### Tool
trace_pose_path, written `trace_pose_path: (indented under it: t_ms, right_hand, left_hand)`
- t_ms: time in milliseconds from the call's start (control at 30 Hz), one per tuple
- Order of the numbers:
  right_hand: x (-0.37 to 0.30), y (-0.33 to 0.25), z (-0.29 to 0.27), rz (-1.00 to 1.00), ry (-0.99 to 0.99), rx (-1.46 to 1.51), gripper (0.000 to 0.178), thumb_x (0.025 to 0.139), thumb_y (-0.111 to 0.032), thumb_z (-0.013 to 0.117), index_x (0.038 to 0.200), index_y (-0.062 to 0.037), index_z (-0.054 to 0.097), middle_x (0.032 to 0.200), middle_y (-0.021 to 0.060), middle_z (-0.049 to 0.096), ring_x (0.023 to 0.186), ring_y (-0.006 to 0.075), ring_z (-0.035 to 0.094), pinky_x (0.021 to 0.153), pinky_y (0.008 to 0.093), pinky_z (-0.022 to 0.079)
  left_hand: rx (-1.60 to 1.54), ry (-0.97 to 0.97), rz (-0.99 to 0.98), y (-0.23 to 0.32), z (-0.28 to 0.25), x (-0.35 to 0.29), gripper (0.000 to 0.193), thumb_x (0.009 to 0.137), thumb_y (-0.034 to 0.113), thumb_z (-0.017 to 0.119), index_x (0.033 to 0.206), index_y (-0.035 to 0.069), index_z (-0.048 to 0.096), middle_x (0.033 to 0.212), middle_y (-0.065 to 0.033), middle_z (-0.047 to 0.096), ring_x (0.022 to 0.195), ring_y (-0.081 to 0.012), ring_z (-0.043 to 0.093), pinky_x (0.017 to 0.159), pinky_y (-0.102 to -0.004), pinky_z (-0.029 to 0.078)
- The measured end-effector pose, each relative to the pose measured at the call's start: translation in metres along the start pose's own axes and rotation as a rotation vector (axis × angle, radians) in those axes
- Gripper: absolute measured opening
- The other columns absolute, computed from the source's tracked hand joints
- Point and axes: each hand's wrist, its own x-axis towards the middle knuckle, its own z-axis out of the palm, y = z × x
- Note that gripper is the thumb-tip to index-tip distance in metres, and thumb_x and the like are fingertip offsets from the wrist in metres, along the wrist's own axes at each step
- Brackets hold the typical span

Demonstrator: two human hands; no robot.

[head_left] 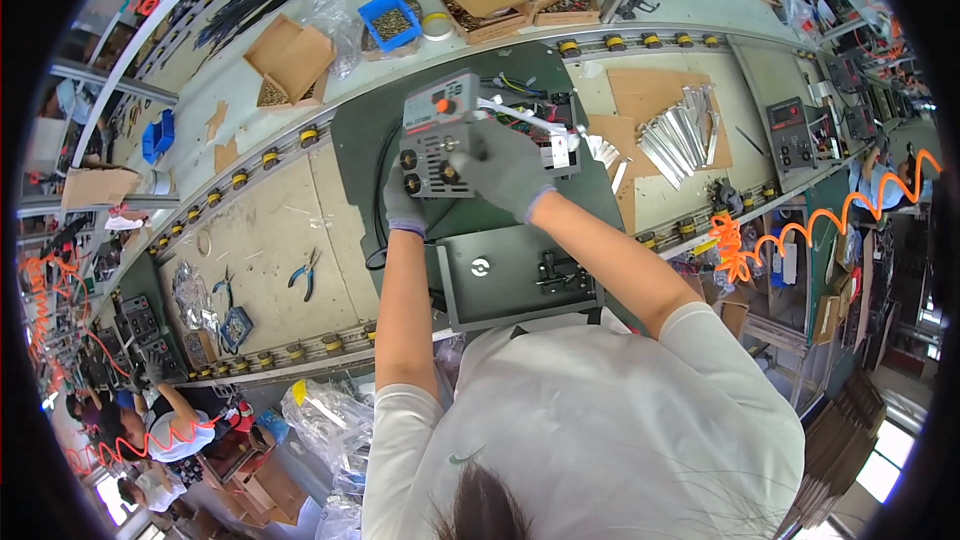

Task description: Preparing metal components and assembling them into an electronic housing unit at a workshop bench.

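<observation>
A grey front panel (pixel 437 108) with an orange-red knob, vent slots and dark round sockets stands tilted in my gloved hands. My left hand (pixel 403 208) grips its lower left edge, with the fingers partly hidden behind it. My right hand (pixel 508 168) is closed at its right side, fingertips by a socket; whatever small part they may touch cannot be made out. Behind the panel lies an open machine chassis (pixel 562 147) with coloured wires and a white cable bundle. Closer to my body sits an open black metal case (pixel 480 305) holding a round white piece and small black fittings.
Pliers (pixel 308 278) lie on the bench at left. At right, metal strips (pixel 672 145) fan out on cardboard. Beyond the roller rail stand a blue bin (pixel 389 22) of small parts and open cartons (pixel 290 58). An orange coiled hose (pixel 800 230) hangs at right. Co-workers sit at lower left.
</observation>
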Motion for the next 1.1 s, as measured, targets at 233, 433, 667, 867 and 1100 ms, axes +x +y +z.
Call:
trace_pose_path:
  t_ms: [233, 433, 667, 867, 1100]
  right_hand:
    - [0.073, -0.002, 0.121, -0.076, -0.096, -0.146, 0.034, 0.082, -0.037, 0.068, 0.101, -0.0082, 0.070, 0.096, 0.0186, 0.070, 0.095, 0.0361, 0.068, 0.085, 0.0440, 0.053]
    - [0.016, 0.033, 0.086, -0.414, -0.265, -0.256, 0.044, 0.086, -0.034, 0.067, 0.126, -0.0167, 0.063, 0.125, 0.0151, 0.063, 0.118, 0.0337, 0.060, 0.101, 0.0427, 0.048]
    - [-0.044, 0.219, -0.068, -0.002, 0.269, 0.045, 0.040, 0.089, -0.017, 0.070, 0.124, 0.0008, 0.064, 0.116, 0.0101, 0.070, 0.105, 0.0172, 0.065, 0.093, 0.0307, 0.051]
    - [-0.125, 0.458, -0.121, 0.783, 0.113, -0.204, 0.026, 0.094, -0.023, 0.063, 0.111, -0.0049, 0.071, 0.095, 0.0073, 0.072, 0.080, 0.0140, 0.065, 0.068, 0.0316, 0.053]
    - [-0.165, 0.487, -0.012, 0.630, -0.040, 0.609, 0.048, 0.101, -0.045, 0.049, 0.123, -0.0065, 0.065, 0.104, 0.0126, 0.072, 0.094, 0.0284, 0.069, 0.076, 0.0460, 0.059]
  left_hand:
    - [1.132, 0.386, 0.251, 0.052, -0.046, -0.062, 0.041, 0.094, 0.033, 0.057, 0.113, -0.001, 0.067, 0.096, -0.0157, 0.071, 0.089, -0.0261, 0.065, 0.082, -0.0386, 0.049]
    - [1.279, 0.325, -0.104, 0.009, -0.021, -0.174, 0.048, 0.094, 0.040, 0.060, 0.129, 0.007, 0.062, 0.116, -0.0224, 0.067, 0.111, -0.0363, 0.064, 0.096, -0.0417, 0.048]
    - [1.653, 0.147, -0.298, -0.031, 0.005, -0.181, 0.068, 0.086, 0.031, 0.063, 0.146, 0.007, 0.043, 0.122, -0.0266, 0.064, 0.118, -0.0398, 0.061, 0.097, -0.0431, 0.048]
    - [1.509, -0.142, -0.346, -0.034, -0.017, -0.153, 0.063, 0.082, 0.024, 0.063, 0.138, 0.003, 0.046, 0.116, -0.0274, 0.067, 0.107, -0.0427, 0.065, 0.092, -0.0438, 0.052]
    - [1.450, -0.143, -0.421, -0.031, -0.006, -0.152, 0.073, 0.075, 0.016, 0.068, 0.143, 0.002, 0.045, 0.112, -0.0200, 0.070, 0.099, -0.0319, 0.069, 0.086, -0.0380, 0.054]
